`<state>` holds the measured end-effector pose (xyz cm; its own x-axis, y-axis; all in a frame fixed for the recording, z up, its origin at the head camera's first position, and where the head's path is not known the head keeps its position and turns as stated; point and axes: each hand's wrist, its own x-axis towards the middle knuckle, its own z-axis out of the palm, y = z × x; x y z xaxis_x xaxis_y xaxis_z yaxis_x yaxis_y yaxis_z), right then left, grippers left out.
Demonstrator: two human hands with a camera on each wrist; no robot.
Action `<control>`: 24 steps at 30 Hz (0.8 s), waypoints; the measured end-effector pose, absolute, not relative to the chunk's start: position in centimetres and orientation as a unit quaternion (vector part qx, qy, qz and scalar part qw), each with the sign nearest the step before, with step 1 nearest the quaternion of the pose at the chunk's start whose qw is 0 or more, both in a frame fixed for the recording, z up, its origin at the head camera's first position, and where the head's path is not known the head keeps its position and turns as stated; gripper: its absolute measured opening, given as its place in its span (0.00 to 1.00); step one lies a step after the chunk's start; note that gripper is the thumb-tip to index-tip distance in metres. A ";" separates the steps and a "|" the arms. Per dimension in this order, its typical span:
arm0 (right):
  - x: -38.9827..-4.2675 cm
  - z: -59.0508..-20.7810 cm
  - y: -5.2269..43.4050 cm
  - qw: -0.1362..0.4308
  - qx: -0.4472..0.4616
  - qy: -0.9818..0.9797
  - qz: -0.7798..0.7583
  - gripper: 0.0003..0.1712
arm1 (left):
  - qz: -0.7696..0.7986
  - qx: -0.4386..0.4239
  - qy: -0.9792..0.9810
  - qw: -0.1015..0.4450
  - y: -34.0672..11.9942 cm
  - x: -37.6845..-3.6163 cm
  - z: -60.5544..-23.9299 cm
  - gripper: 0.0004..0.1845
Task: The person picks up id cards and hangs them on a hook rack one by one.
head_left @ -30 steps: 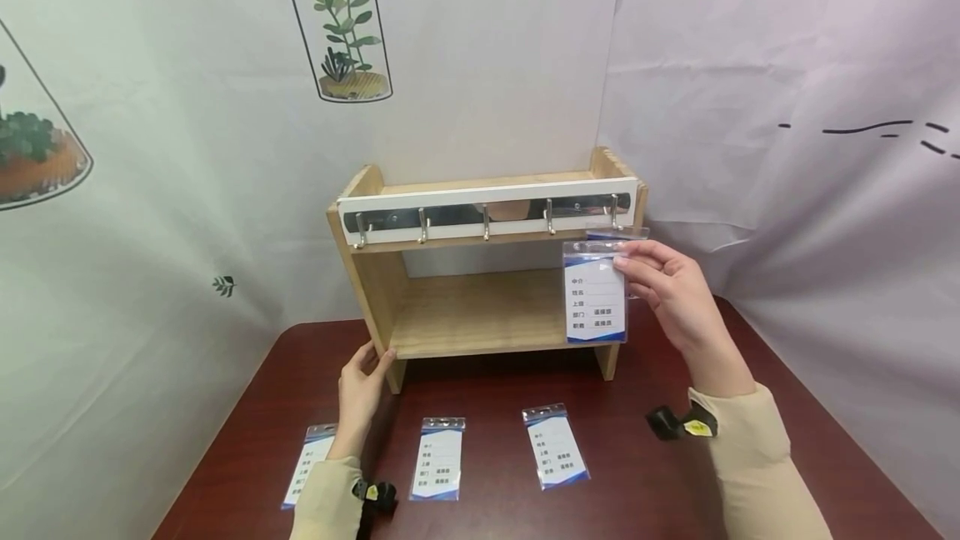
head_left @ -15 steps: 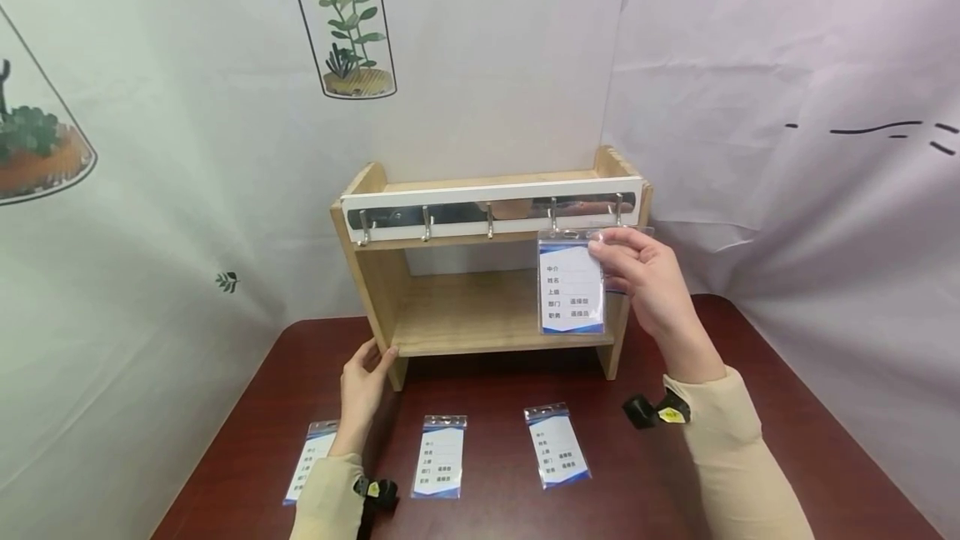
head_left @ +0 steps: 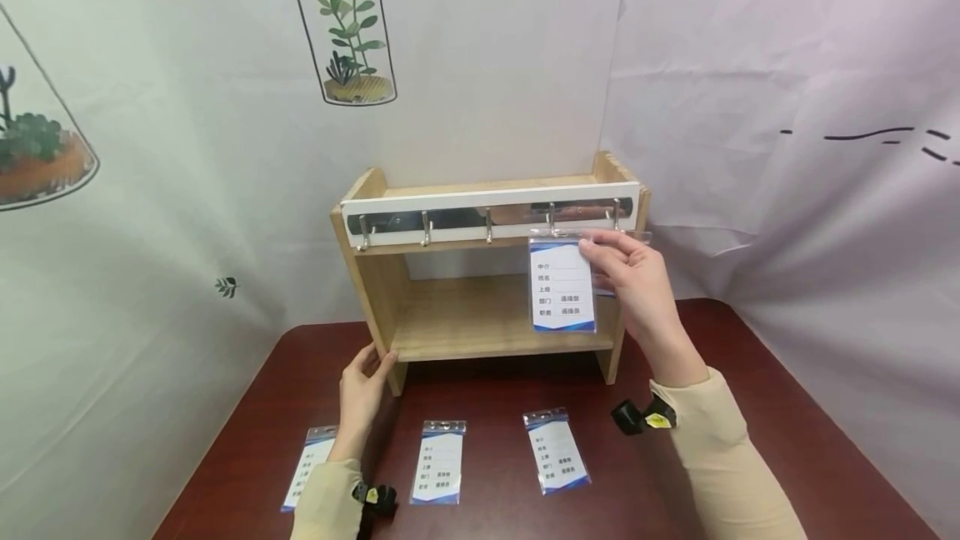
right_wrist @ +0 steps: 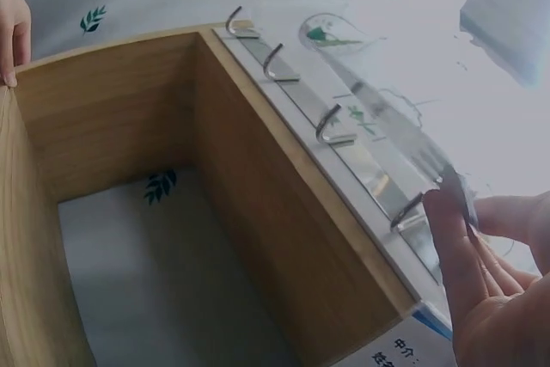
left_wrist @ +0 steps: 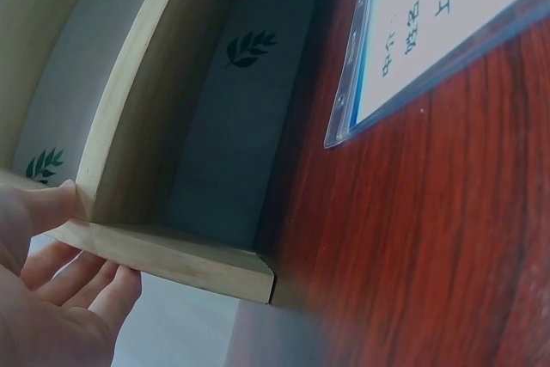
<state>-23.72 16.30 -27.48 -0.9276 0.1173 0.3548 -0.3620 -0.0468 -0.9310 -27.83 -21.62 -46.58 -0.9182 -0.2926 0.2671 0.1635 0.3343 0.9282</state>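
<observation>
The right hand (head_left: 633, 282) pinches a clear badge holder (head_left: 563, 287) by its upper right corner, thumb in front and fingers (right_wrist: 454, 251) pressed together behind it. The holder hangs upright in front of the right end of the wooden shelf (head_left: 480, 307), its top edge just under the fourth hook (head_left: 552, 217) of the metal hook rail (head_left: 491, 212). A second ago the holder sat lower and further right, below the last hook (head_left: 617, 212) — since then the hand has carried it left and slightly up, so its slot now meets the fourth hook. Whether the slot is already over the hook cannot be told; in the right wrist view the top of the sleeve lies right against a hook (right_wrist: 411, 206).

The left hand (head_left: 362, 386) has not moved: it rests on the lower left corner of the shelf, thumb on the front edge of the bottom board (left_wrist: 163, 255) and fingers (left_wrist: 94, 285) loosely curled beneath it — touching, holding the shelf steady against the dark red desk (head_left: 652, 482).

Three more badge holders lie flat on the desk in a row, as before: one (head_left: 308, 467) partly under the left sleeve, one (head_left: 439, 462) in the middle, one (head_left: 556, 449) to the right. The head camera has tipped a little, so the shelf sits slightly lower in view.
</observation>
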 end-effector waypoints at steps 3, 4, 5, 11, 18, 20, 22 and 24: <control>-23.8 -27.5 16.1 0.165 0.082 -0.678 0.711 0.18 | -0.575 0.044 -0.793 0.199 -21.7 -27.8 -46.7 0.27; -23.8 -27.5 16.1 0.166 0.079 -0.679 0.711 0.18 | -0.573 0.044 -0.794 0.199 -21.7 -27.8 -46.7 0.27; -23.9 -27.5 16.0 0.166 0.076 -0.682 0.709 0.19 | -0.572 0.044 -0.795 0.199 -21.7 -27.8 -46.8 0.27; -24.1 -27.6 15.9 0.164 0.059 -0.687 0.706 0.19 | -0.569 0.043 -0.797 0.196 -21.7 -27.8 -46.6 0.28; -24.3 -27.7 15.6 0.166 0.057 -0.686 0.706 0.19 | -0.569 0.040 -0.798 0.194 -21.8 -27.7 -46.5 0.29; -24.4 -27.7 15.5 0.166 0.057 -0.682 0.710 0.17 | -0.570 0.039 -0.797 0.196 -21.8 -27.8 -46.5 0.28; -24.4 -27.6 15.4 0.169 0.056 -0.680 0.711 0.17 | -0.571 0.039 -0.795 0.198 -21.7 -27.8 -46.6 0.28; -24.4 -27.6 15.3 0.174 0.053 -0.678 0.712 0.17 | -0.574 0.040 -0.793 0.200 -21.7 -27.9 -46.6 0.28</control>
